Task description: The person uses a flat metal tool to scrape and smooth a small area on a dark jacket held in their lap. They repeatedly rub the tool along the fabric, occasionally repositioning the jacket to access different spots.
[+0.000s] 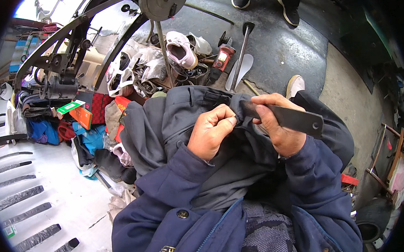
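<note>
Dark grey trousers lie bunched across my lap, with a belt loop showing near the top. My left hand is closed, thumb against bent forefinger, at the folded edge of this dark cloth. What lies inside its fingers is mostly hidden. In my right hand is a flat, dark metal knife, with a round hole in its broad end. That end sticks out to the right past my thumb. The knife's other end points left, close to my left fingertips and against the dark fabric.
A hand-cranked sewing machine stands at the far left. Beyond my lap are worn shoes, a red angle grinder, a metal post and a white insole. Several black straps lie left. Another person's shoes stand ahead.
</note>
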Available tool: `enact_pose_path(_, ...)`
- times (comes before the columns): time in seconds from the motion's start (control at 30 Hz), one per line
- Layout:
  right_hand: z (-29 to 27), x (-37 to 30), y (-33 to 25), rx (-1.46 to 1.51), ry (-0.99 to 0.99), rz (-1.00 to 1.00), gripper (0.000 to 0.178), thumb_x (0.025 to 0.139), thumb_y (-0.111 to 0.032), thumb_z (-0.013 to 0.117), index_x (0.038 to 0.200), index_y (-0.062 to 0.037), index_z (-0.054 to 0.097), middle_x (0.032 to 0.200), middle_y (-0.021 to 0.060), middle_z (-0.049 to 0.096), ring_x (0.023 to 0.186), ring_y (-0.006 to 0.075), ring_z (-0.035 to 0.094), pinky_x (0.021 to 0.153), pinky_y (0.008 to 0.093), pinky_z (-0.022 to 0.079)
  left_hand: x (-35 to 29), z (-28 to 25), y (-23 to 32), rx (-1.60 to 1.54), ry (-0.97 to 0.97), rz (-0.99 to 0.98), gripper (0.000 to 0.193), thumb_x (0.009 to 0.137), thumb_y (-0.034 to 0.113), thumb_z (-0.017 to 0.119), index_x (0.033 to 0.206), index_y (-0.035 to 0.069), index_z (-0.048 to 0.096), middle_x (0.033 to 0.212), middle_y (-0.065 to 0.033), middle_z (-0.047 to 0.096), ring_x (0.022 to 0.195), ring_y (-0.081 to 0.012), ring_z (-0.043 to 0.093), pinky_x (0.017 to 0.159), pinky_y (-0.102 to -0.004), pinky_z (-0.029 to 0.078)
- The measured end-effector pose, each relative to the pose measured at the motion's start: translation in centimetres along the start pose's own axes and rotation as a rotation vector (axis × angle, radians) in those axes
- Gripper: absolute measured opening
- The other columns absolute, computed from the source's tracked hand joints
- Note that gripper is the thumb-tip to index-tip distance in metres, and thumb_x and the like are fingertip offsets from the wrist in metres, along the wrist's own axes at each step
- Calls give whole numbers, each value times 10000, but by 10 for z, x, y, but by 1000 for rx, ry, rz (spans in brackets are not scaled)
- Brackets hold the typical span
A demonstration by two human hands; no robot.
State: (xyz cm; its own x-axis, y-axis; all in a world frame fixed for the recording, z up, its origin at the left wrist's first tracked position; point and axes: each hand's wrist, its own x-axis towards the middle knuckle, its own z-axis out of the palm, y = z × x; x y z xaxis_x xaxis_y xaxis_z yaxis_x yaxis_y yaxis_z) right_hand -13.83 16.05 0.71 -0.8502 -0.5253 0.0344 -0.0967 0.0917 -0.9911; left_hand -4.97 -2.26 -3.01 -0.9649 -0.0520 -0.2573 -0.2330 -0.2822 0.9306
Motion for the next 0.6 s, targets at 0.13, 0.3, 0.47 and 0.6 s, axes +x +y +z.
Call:
enact_pose_path(0.13, -6, -3, -8, 153, 52, 75, 205, 1037, -90, 557, 1157, 51, 643, 1005, 126, 701, 833, 160, 698, 753, 283, 575, -1, 1, 1, -42, 25, -30, 136, 974, 96, 576, 841, 64, 569, 761, 84, 458, 702, -16, 377, 630, -214, 320)
enact_pose_path(0.3, -6, -5, -13, 177, 16, 63, 226, 1044, -132, 558, 1161, 48, 630, 973, 137, 697, 819, 184, 698, 770, 307, 575, -1, 2, 1, -41, 26, -48, 136, 977, 100, 575, 846, 66, 565, 752, 85, 459, 695, -16, 377, 626, -213, 323)
enact_pose_path(0.47, 1, 0, -1, 21, -62, -85, 175, 985, -45, 630, 1121, 44, 693, 1001, 119, 716, 836, 134, 709, 731, 245, 570, 1, 4, 0, -37, 21, -24, 131, 976, 96, 568, 849, 69, 560, 758, 83, 463, 697, -21, 383, 626, -216, 328)
enact_pose_path(0.6, -1, -2, 2, 28, -63, -13, 172, 962, -30, 645, 1111, 37, 699, 967, 117, 722, 807, 138, 710, 720, 253, 562, 0, 4, 1, -47, 34, -33, 134, 977, 95, 558, 845, 71, 556, 762, 81, 471, 699, -23, 393, 629, -217, 335)
